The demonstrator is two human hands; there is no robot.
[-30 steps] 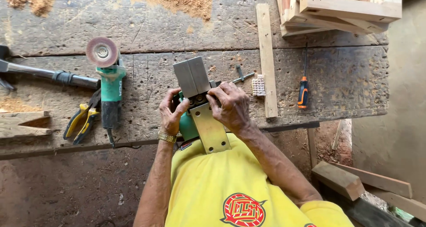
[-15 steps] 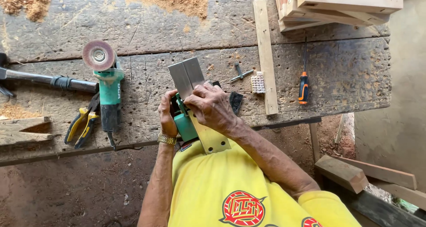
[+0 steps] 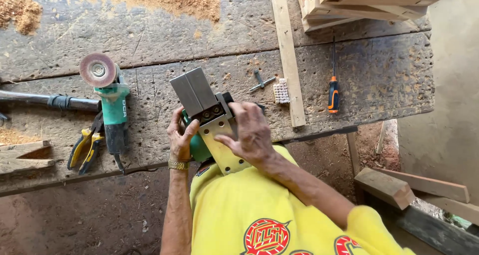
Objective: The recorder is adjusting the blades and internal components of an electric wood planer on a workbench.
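A green electric planer (image 3: 207,116) lies upside down at the near edge of the worn wooden workbench (image 3: 379,75), its grey metal sole plates facing up. My left hand (image 3: 178,135), with a gold watch on the wrist, grips the green body on the left side. My right hand (image 3: 251,131) rests on the planer's right side, fingers spread beside the cutter drum and over the pale rear sole plate. The drum's bolts show between the two hands.
A green angle grinder (image 3: 113,105) and yellow pliers (image 3: 84,148) lie at the left by a black bar (image 3: 47,101). A small key wrench (image 3: 261,81), a fastener strip (image 3: 282,91), a wooden slat (image 3: 288,60) and an orange screwdriver (image 3: 333,93) lie right. Stacked wooden frames (image 3: 369,0) sit at the far right, with sawdust along the back.
My right hand has slid from over the middle of the planer to its right side, uncovering the cutter drum. My left hand keeps its grip.
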